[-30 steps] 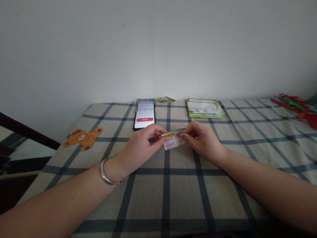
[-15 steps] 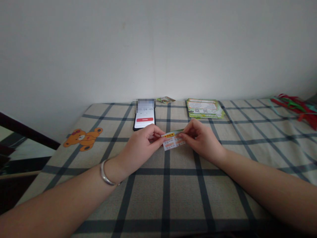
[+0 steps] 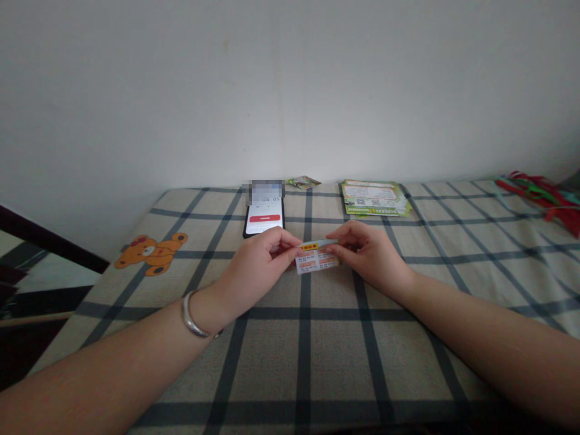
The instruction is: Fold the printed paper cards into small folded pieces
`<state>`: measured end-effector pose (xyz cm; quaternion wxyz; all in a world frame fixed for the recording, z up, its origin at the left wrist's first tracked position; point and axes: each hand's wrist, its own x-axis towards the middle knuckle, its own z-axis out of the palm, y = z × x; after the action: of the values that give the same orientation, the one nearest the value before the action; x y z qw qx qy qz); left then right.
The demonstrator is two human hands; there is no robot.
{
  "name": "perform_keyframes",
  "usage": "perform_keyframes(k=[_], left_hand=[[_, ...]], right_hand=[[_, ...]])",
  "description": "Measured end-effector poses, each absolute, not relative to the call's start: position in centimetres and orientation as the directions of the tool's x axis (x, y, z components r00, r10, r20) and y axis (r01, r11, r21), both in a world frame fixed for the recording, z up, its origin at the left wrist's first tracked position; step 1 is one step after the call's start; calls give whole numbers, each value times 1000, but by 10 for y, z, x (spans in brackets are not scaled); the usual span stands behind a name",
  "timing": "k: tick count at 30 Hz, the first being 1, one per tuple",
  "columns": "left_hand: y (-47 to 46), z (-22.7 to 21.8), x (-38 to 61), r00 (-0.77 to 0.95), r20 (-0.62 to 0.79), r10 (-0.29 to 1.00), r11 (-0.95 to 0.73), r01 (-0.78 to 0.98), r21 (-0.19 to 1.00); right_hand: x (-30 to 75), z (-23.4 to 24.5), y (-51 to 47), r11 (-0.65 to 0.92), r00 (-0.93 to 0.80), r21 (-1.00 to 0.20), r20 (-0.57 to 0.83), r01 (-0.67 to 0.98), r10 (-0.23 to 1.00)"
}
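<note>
1. The left hand (image 3: 265, 258) had its thumb and fingers pinched on the left end of a small printed paper (image 3: 316, 263); the right hand (image 3: 371, 251) pinched the right end the same way.
2. The paper stretched between the two hands, above the middle of the tabletop, its printed face tilted toward the camera and a yellow strip near its upper edge. Whether its lower edge touched the cloth could not be told.
3. A silver bracelet (image 3: 193, 317) circled the left wrist.
4. Just beyond the left hand lay a phone (image 3: 264, 223), its screen lit, with a red button showing.
5. Beyond the right hand lay a stack of green-edged leaflets (image 3: 375, 199); a small shiny piece (image 3: 305, 182) lay between stack and phone, near the wall.
6. Beneath everything spread a beige tablecloth (image 3: 272, 368) with dark checked stripes, rumpled toward the right.
7. An orange bear figure (image 3: 154, 254) lay flat at its left side; red and green strips (image 3: 550, 199) were heaped at far right.
8. A plain pale wall (image 3: 290, 90) rose behind; a dark rail (image 3: 54, 238) slanted at left.
</note>
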<state>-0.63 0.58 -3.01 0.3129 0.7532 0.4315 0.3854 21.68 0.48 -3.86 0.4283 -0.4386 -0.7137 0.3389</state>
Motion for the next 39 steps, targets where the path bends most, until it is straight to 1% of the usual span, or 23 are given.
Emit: perform_keyframes(k=[4,7,9,12,14,16,19,21,25,32,39], left_hand=[[6,-30,-6,326,297,897,-416,401,816],[7,-31,-6,328,274,904,-395,396,829],[8,-33,-6,332,252,909,-375,385,843],[8,-34,-5,345,224,911,-354,380,855],[8,-33,-5,353,219,910,-359,402,842],[8,-31,-5,360,231,904,-386,455,802],[8,-28,-5,383,260,886,-444,546,710],[8,-27,-5,396,271,877,-468,575,671],[9,-27,-5,421,285,861,-500,600,625],[9,-26,-4,483,321,815,-579,650,492],[11,-25,-5,541,337,770,-638,650,413]], right_hand=[[216,-40,6,350,-243,-898,289,267,926],[216,-39,7,333,-265,-902,262,274,928],[218,-38,7,349,-275,-873,263,340,925],[219,-36,7,392,-282,-785,286,480,916],[220,-35,7,401,-291,-748,284,528,914],[221,-34,8,398,-303,-738,269,545,914],[221,-35,9,390,-311,-725,250,567,917],[221,-35,9,391,-313,-709,247,587,917],[221,-33,8,404,-325,-669,247,624,913],[219,-27,8,393,-343,-593,203,702,917],[218,-28,11,481,-418,-464,239,744,877]])
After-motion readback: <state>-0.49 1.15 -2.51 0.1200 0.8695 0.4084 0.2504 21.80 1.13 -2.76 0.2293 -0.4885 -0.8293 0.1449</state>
